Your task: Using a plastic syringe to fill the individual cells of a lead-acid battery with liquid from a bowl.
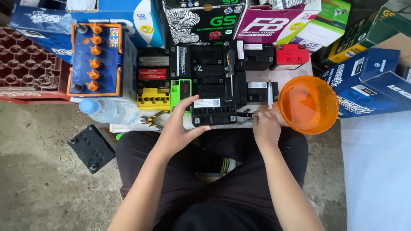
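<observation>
Soft even daylight, sharp, faint shadows

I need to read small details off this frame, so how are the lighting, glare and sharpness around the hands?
Head view: soft, even daylight with faint shadows; the left hand and right hand at the small black battery look sharp; mild glare on the orange bowl and water bottle; straight box edges bow slightly near the frame's corners.
</observation>
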